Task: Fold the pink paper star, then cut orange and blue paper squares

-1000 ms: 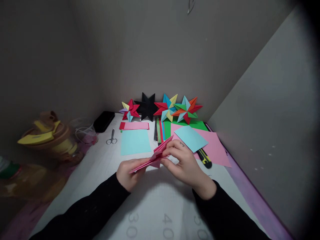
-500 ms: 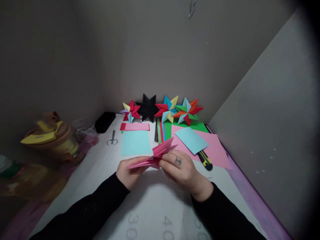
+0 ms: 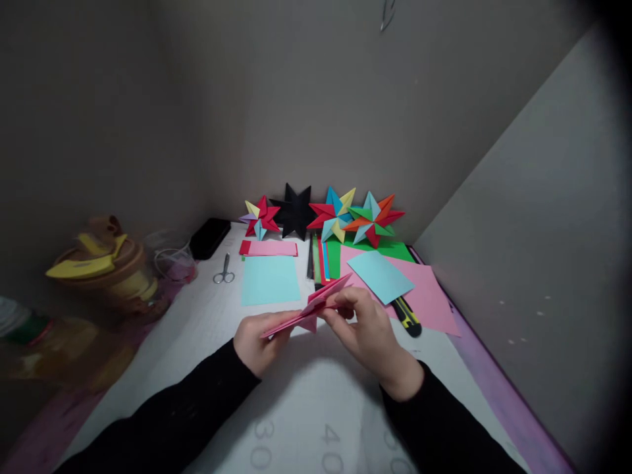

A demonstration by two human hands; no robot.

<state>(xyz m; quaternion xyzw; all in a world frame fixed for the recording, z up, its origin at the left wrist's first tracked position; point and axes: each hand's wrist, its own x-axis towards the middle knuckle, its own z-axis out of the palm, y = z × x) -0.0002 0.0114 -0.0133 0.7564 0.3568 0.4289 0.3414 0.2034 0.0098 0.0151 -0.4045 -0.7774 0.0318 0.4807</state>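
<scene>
A folded pink paper piece [image 3: 307,316] with several pointed flaps is held above the white table surface. My left hand [image 3: 261,339] grips its left end, the fingers partly hidden behind the paper. At its right side, my right hand [image 3: 363,329] pinches a flap between thumb and forefinger. Just beyond the hands lie a light blue square sheet [image 3: 270,280] on the left and another light blue sheet [image 3: 380,276] on the right, which rests on a large pink sheet [image 3: 429,296].
Folded paper stars, one of them black [image 3: 295,212], lean against the back wall. Small scissors [image 3: 224,271], a dark phone [image 3: 210,238] and pink strips [image 3: 269,248] lie at the left. A yellow-black cutter [image 3: 407,318] sits at the right. A brown pot [image 3: 131,280] stands far left.
My right hand's fingers have shifted from covering the paper's edge to a raised pinch on a flap. The pink paper has tilted slightly, and the whole view has shifted a little.
</scene>
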